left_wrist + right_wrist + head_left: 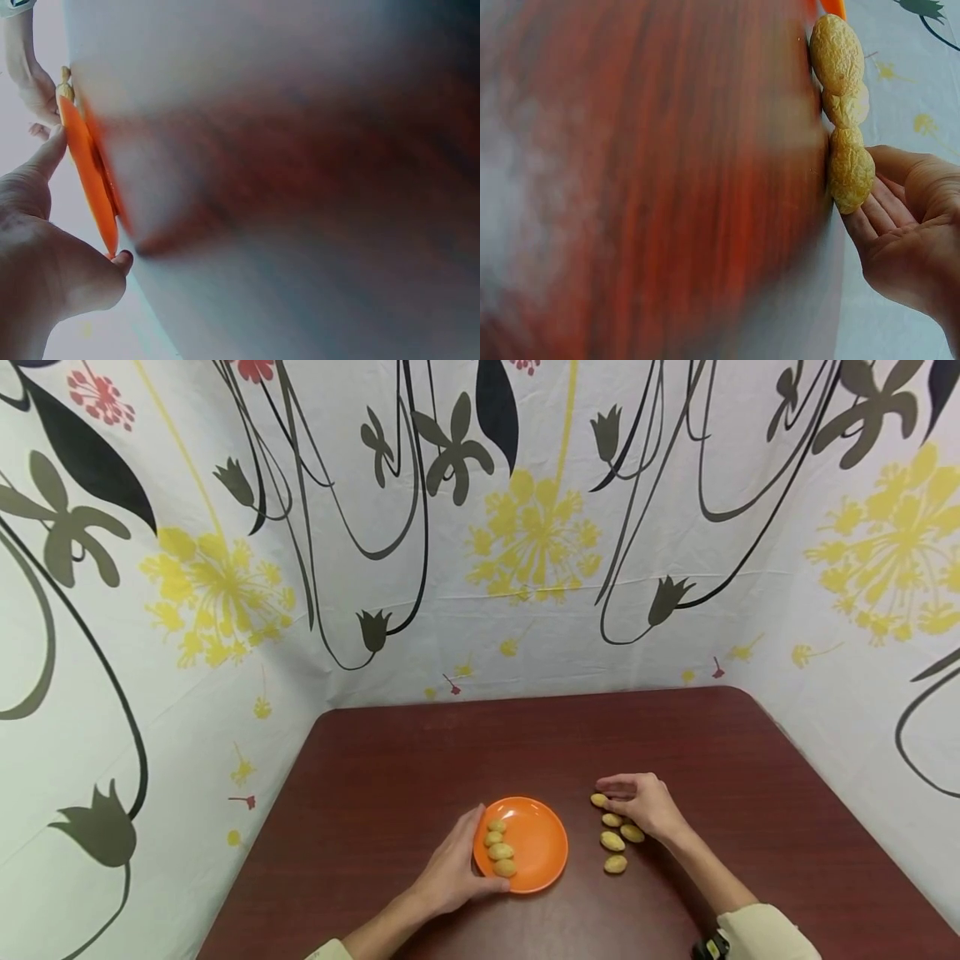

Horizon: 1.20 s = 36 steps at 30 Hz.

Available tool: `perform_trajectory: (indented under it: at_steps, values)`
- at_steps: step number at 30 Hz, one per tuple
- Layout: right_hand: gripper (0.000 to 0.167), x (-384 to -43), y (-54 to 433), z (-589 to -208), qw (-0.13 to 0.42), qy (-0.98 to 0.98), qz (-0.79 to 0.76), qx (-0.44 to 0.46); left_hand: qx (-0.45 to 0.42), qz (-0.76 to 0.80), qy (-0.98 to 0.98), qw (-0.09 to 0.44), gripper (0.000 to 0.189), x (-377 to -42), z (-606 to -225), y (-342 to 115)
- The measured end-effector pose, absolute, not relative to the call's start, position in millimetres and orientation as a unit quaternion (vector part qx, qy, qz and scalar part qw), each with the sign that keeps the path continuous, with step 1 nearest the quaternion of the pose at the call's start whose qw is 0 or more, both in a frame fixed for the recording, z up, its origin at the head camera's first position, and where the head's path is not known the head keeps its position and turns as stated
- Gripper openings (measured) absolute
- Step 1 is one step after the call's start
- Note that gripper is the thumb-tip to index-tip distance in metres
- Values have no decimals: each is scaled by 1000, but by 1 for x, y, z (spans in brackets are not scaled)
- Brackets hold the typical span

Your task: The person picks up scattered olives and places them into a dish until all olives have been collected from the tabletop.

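Observation:
On the dark red table, an orange plate (pixel 542 847) carries several small yellow potatoes (pixel 501 852) in a row along its left side. My left hand (pixel 453 864) grips the plate's left rim, thumb toward the near edge. In the left wrist view, that hand's thumb and fingers span the orange plate (pixel 88 176) from the side. To the right of the plate, my right hand (pixel 648 806) has its thumb and fingertips around the farthest potato (pixel 598 799). Other wrinkled potatoes (pixel 612 841) lie just below this hand; the right wrist view shows some potatoes (pixel 837 54) in front of its fingers.
The dark red table (pixel 420 752) has rounded far corners. A white cloth (pixel 480 652) with flower prints hangs behind it and along both sides. A dark watch (pixel 711 947) shows at the right sleeve.

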State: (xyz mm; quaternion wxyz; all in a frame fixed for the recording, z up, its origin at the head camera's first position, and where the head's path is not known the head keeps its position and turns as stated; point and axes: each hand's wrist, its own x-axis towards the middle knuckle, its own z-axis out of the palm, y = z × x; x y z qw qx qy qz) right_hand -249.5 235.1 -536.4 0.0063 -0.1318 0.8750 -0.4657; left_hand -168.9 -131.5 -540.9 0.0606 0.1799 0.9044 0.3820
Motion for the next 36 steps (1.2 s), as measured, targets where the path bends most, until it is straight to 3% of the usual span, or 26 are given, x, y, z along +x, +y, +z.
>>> perform_trajectory:
  at_steps: [8,36]
  values:
    - [33,-248,235,-539,32,878,-460,-126,182,381,904,63,125,-167,-542,-131]
    - [23,-262,227,-528,-16,877,-456,-150,184,382,903,70,124,-170,-539,-132]
